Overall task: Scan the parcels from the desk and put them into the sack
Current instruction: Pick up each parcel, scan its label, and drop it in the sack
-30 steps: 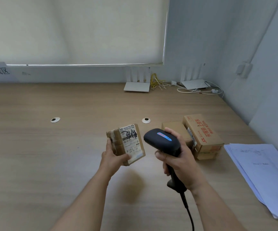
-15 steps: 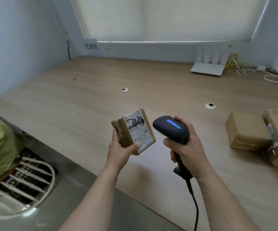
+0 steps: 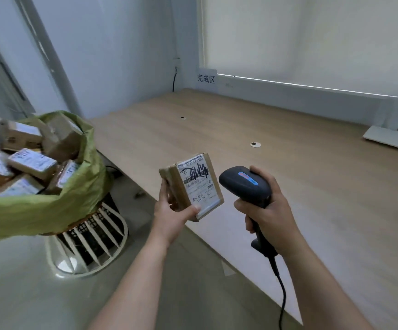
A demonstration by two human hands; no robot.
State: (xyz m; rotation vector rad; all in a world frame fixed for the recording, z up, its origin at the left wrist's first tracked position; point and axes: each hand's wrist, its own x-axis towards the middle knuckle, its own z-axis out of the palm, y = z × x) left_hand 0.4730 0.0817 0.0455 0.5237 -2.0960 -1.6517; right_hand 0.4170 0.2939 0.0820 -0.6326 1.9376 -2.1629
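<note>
The left hand (image 3: 171, 214) grips a small brown cardboard parcel (image 3: 194, 185) from below, thumb on the lower edge of its white shipping label, which faces up and carries black scrawl. The right hand (image 3: 268, 210) is closed around the handle of a black corded handheld barcode scanner (image 3: 245, 184); the scanner head sits just beside the parcel. Both are held above the front edge of the light wooden desk (image 3: 312, 186). To the left, well apart, a green plastic sack (image 3: 50, 206) stands in a white wire basket (image 3: 86, 248), filled with taped brown parcels (image 3: 32, 161).
</note>
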